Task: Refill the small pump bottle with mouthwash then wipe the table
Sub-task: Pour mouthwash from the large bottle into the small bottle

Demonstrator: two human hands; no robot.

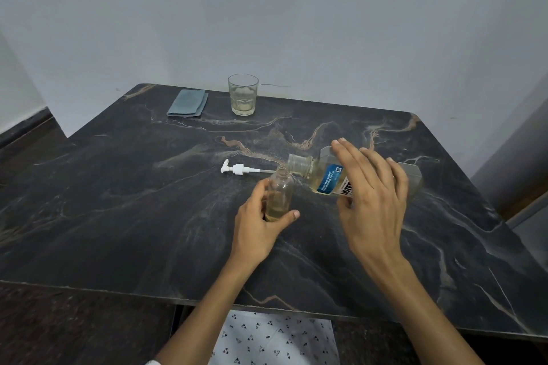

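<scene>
While the left hand (261,216) is gripping the small pump bottle (280,194) upright on the bench (118,201), mouthwash is tipping in.
Right-hand fingers (367,175) are wrapping the tilted mouthwash bottle (329,178), its mouth over the small bottle's neck.

Matt marbled stone table (148,216); clear glass tumbler (243,94); soft cloth (187,103).

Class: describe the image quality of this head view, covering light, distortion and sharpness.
Head view: soft, even light with faint shadows; wide-angle bending curves the table edges; dull sheen on the dark marble, no harsh glare; the mouthwash bottle label is only partly readable behind the right hand.
</scene>
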